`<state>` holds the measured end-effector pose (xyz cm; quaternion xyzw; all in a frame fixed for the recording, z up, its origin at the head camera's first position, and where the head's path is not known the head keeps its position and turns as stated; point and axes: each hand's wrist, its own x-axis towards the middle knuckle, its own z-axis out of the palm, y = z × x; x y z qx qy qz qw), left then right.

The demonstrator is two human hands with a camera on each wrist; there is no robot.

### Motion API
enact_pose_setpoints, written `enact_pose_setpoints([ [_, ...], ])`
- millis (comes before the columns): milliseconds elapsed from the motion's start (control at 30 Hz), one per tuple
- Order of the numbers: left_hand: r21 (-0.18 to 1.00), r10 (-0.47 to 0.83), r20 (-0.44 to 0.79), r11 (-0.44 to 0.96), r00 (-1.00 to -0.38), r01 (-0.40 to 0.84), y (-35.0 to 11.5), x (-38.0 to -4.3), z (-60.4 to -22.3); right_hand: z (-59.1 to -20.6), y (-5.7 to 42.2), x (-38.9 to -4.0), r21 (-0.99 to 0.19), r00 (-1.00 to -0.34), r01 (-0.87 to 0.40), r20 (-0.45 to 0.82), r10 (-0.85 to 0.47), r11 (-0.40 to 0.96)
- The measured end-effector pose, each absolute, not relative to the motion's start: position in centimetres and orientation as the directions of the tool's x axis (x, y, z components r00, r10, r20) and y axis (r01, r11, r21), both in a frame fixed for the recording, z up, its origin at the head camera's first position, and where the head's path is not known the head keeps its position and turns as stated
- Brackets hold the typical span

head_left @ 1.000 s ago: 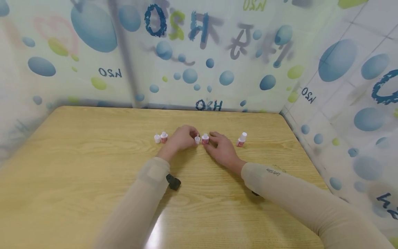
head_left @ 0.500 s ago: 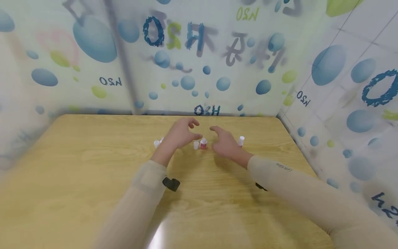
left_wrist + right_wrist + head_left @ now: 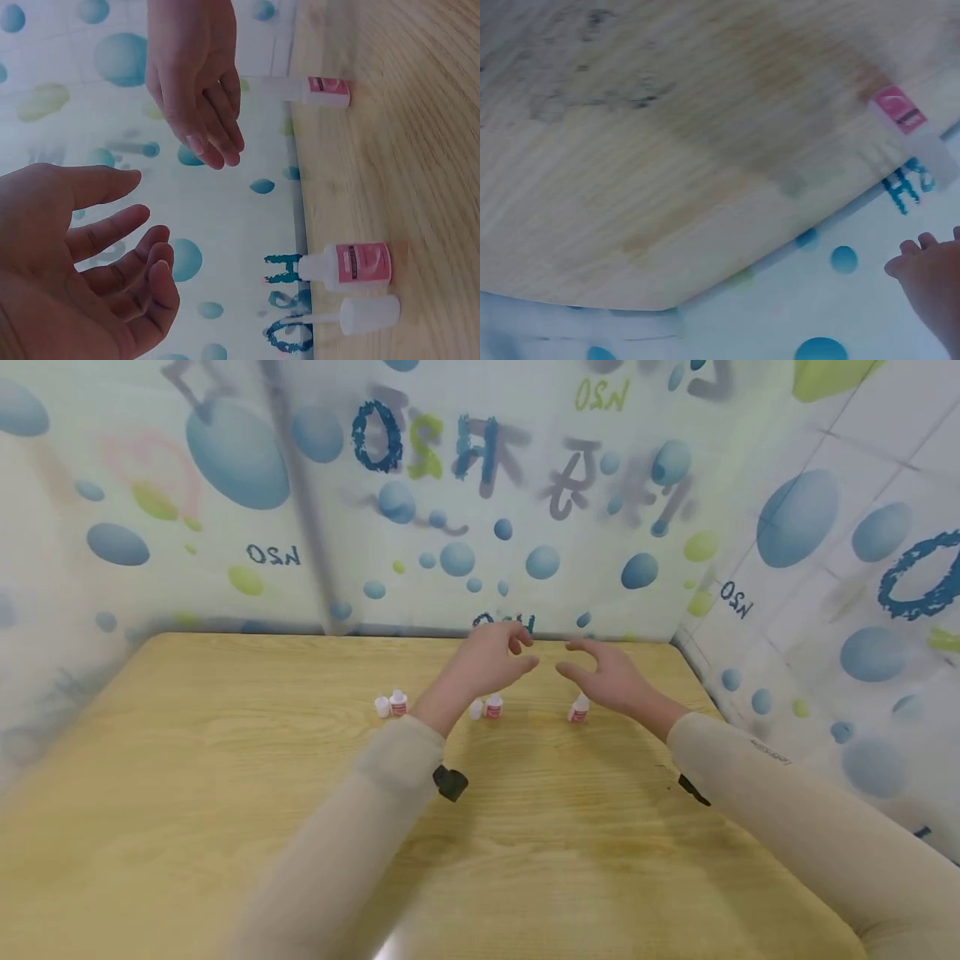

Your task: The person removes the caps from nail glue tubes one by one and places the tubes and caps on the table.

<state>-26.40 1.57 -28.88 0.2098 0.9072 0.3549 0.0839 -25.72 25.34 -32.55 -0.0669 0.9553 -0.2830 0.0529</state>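
My left hand hovers over the table with fingers loosely bent and nothing held. My right hand is also raised, thumb and fingers apart, above and behind the capped small white bottle with a pink label. A second such bottle stands uncapped below my left hand. Beside it, its white cap stands upside down with a thin applicator stem pointing up. Farther left is another uncapped bottle with its cap alongside. The right wrist view shows the capped bottle and part of a hand.
The wooden table meets a wall covering printed with bubbles at its back edge. A tiled wall with the same print rises on the right. A dark wrist device sits at my left cuff.
Both hands have left the middle bottle and its cap, risen, and moved right toward the capped bottle. The bottles and caps stay where they stood on the table.
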Motion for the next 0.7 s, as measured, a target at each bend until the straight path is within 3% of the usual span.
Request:
enact_pose_setpoints([
  [300, 0.614, 0.499, 0.002, 0.683, -0.866, 0.395, 5.5, -26.1, -30.4, -34.9, 28.2, -25.3, -0.555, -0.975, -0.086, -0.123, -0.184, 0.828],
  [533, 0.578, 0.495, 0.033, 0.699, -0.868, 0.421, 7.1, -25.4, -31.7, -36.4, 28.8, -24.7, -0.543, -0.962, -0.049, -0.201, -0.186, 0.838],
  [700, 0.546, 0.478, 0.065, 0.717, -0.876, 0.432, 7.8, -25.0, -32.6, -37.4, 29.5, -24.6, -0.552, -0.961, -0.061, -0.192, -0.198, 0.831],
])
